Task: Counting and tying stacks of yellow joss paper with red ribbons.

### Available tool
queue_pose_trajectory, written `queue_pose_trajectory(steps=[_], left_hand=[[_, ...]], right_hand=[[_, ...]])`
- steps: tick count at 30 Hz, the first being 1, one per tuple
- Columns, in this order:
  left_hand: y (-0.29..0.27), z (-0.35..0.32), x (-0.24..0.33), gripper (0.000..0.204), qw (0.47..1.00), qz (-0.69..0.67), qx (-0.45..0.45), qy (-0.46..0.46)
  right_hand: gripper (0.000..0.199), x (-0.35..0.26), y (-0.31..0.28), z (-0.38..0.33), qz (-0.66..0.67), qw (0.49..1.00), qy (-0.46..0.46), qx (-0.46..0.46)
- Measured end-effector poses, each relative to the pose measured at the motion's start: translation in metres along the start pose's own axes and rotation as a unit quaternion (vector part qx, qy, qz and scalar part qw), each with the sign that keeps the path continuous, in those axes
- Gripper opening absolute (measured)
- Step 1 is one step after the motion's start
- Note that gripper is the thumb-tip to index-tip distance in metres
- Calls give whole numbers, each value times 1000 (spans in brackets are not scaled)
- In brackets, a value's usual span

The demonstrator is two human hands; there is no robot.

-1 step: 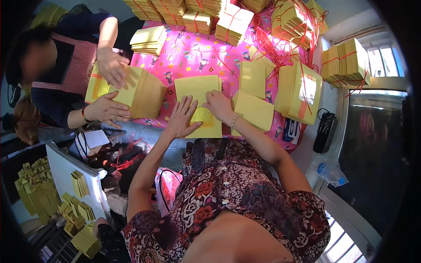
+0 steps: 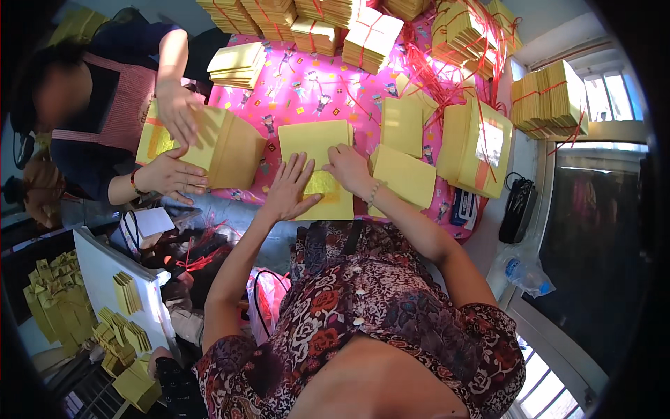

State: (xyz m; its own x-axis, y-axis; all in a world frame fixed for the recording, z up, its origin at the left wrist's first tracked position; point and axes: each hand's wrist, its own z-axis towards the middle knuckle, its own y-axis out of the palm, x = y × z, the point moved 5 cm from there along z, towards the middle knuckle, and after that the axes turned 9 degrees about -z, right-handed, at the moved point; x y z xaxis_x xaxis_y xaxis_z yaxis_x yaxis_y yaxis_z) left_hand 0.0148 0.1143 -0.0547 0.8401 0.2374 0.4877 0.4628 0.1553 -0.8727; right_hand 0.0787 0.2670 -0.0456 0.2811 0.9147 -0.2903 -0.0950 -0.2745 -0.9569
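Observation:
A yellow paper sheet (image 2: pixel 313 138) with a shiny gold patch (image 2: pixel 324 184) lies in front of me on the pink patterned tablecloth (image 2: pixel 328 87). My left hand (image 2: pixel 287 190) rests on its left side, open, with fingers spread flat. On the right part of the sheet my right hand (image 2: pixel 349 170) is closed, its fingers curled down against the paper. Its fingertips are hidden. More loose yellow paper (image 2: pixel 405 176) lies beside my right wrist, and another yellow piece (image 2: pixel 402 127) is farther back.
Across at the left, a co-worker's hands (image 2: pixel 171 176) rest on a thick yellow paper stack (image 2: pixel 237 155). Tied bundles (image 2: pixel 373 38) and red strings (image 2: pixel 447 73) fill the far side. A large stack (image 2: pixel 453 143), black case (image 2: pixel 518 209) and plastic bottle (image 2: pixel 525 274) are at the right.
My hands and the sheet have not visibly moved. The co-worker's upper hand has shifted slightly over the stack at the left.

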Motion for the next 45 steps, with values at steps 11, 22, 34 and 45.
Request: queue_pose_trajectory(steps=[11,22,34,45], left_hand=[[3,7,-12,76,999,-41,7,4],[-16,3,-62,32,853,-363,297,-229],[-35,39,-38,35,650,-667,271,-241],[-8,112,65,27,759,-640,25,-116]], right_hand=[[52,1,-1,14,-29,999,13,-18],[28,-8,3,7,-217,953,-186,98],[31,8,-55,-1,-39,970,-113,212],[45,136,-77,-109,398,854,185,280]])
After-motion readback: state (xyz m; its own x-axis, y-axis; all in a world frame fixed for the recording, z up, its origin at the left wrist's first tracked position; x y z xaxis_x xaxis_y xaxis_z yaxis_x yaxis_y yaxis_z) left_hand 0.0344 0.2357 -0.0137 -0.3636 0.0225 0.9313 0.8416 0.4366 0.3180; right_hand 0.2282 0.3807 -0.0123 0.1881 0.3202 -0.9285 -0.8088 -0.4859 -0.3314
